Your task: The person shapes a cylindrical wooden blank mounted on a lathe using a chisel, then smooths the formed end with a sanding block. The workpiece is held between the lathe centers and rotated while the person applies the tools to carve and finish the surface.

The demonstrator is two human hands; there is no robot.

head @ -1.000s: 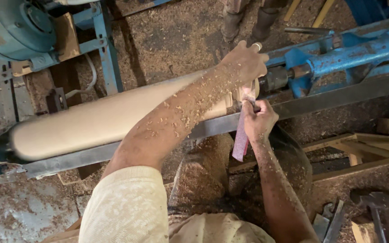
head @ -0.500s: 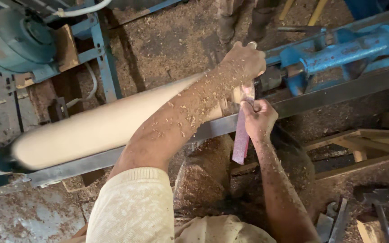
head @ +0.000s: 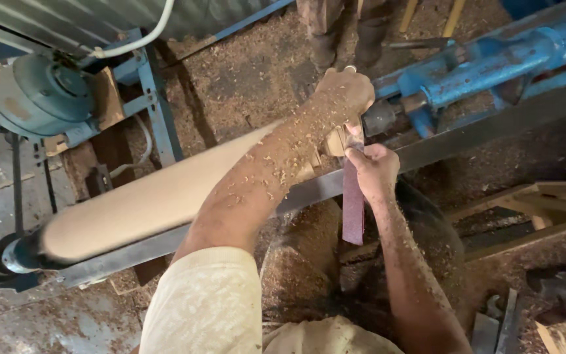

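Sandpaper strip (head: 352,196) looped over the narrow end of the wooden post (head: 145,200), at the lathe's blue tailstock (head: 486,65) end. My left hand (head: 345,92) grips its upper end, my right hand (head: 376,172) pinches it underneath, apparently for tension. Steel rail (head: 492,124) close below; open room toward the motor (head: 34,95).

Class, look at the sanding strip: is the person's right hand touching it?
Touching. The head view shows the right hand closed around the top of the reddish sanding strip, which hangs below the fist.
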